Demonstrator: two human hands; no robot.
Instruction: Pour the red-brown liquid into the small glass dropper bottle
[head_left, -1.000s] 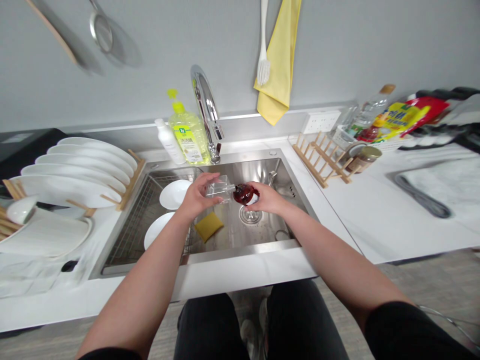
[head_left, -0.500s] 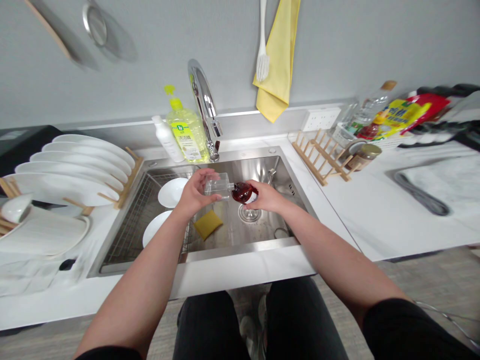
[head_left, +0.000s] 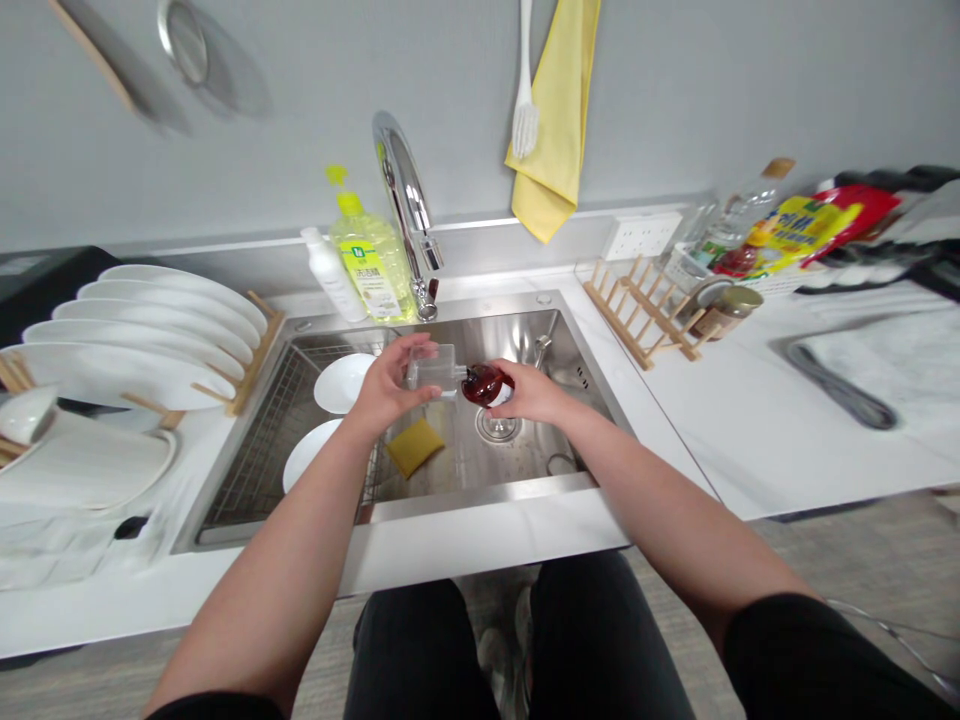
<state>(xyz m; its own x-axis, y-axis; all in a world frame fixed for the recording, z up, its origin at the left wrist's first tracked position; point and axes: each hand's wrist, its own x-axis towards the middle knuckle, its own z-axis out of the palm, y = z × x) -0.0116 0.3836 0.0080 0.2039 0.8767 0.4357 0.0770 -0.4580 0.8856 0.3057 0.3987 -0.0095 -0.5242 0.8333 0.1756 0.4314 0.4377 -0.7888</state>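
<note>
Over the steel sink [head_left: 480, 492], my left hand [head_left: 386, 388] is closed around a small clear boxy container [head_left: 442, 362] lying on its side. My right hand [head_left: 536, 392] grips a rounded bottle of dark red liquid [head_left: 482, 384], tilted toward the container, with part of a pale label showing. The two necks meet or nearly meet; I cannot tell whether they touch. Beneath them are the sink drain [head_left: 497, 428] and a yellow sponge [head_left: 415, 447]. White bowls [head_left: 341, 383] sit on the wire rack [head_left: 255, 440] in the sink's left side.
Behind the sink stand the faucet [head_left: 405, 190], a dish soap bottle [head_left: 371, 270] and a white bottle [head_left: 330, 275]. Plates [head_left: 135, 355] fill a wooden rack at left. At right are another wooden rack [head_left: 637, 310], a jar [head_left: 727, 312] and a folded cloth [head_left: 885, 370].
Both hands keep their hold, with the two vessels in nearly the same place and tilt. The view has shifted very slightly.
</note>
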